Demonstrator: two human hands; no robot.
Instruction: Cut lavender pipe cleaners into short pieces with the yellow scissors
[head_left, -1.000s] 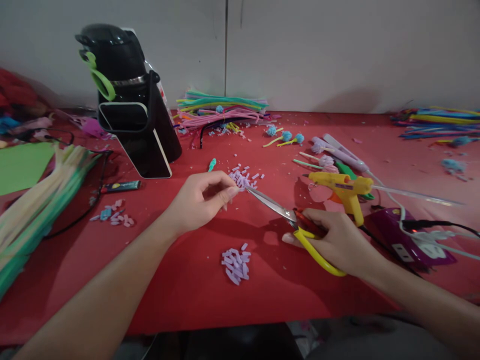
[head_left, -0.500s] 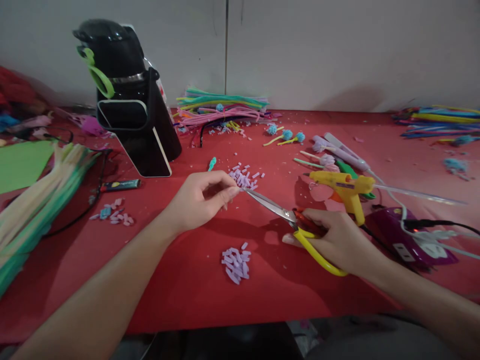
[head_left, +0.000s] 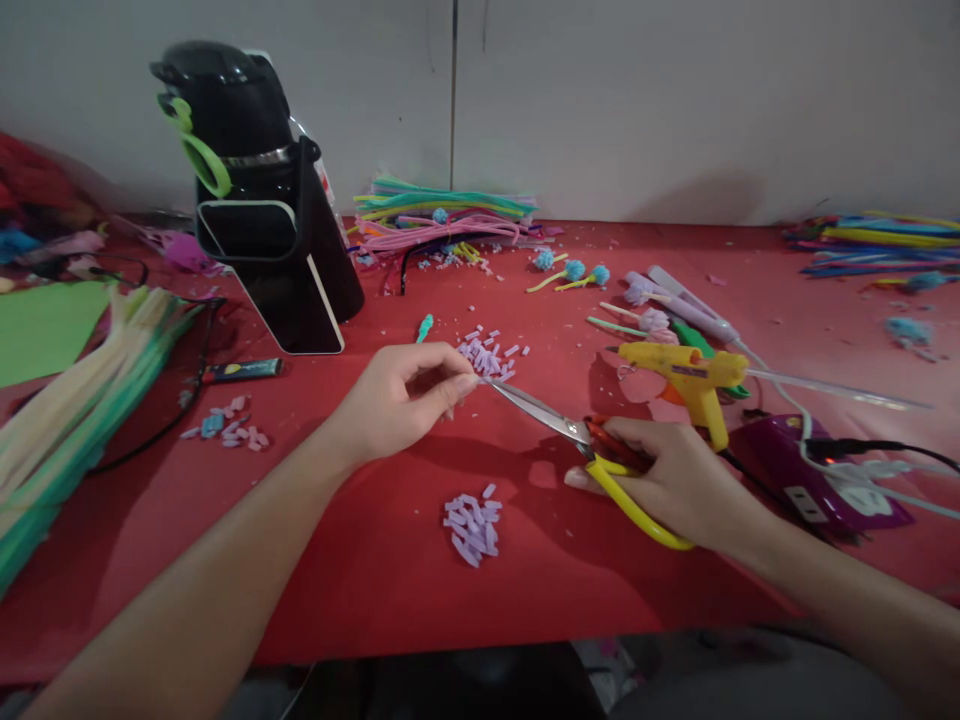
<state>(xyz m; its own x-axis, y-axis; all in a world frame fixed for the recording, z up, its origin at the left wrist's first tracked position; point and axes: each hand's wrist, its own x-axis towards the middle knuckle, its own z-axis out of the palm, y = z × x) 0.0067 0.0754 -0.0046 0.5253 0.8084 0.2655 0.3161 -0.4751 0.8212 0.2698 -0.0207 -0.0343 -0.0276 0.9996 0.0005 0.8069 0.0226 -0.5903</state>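
Note:
My right hand (head_left: 667, 475) grips a pair of scissors (head_left: 544, 415) with yellow and red handles, blades pointing left. Their tips meet the fingertips of my left hand (head_left: 412, 400), which is pinched on something too small to make out. Just behind the tips lies a scattered heap of short lilac pieces (head_left: 487, 352). Closer to me, a second pile of lilac pieces (head_left: 471, 530) sits on the red table (head_left: 360, 570). A small turquoise piece (head_left: 425, 327) lies behind my left hand.
A black bottle in a holder (head_left: 277, 220) stands back left. Pipe cleaners (head_left: 450, 205) lie by the wall, others (head_left: 90, 400) at left. At right are a yellow glue gun (head_left: 682, 370), a lilac hot tool (head_left: 694, 305) and a purple power strip (head_left: 802, 470) with cables.

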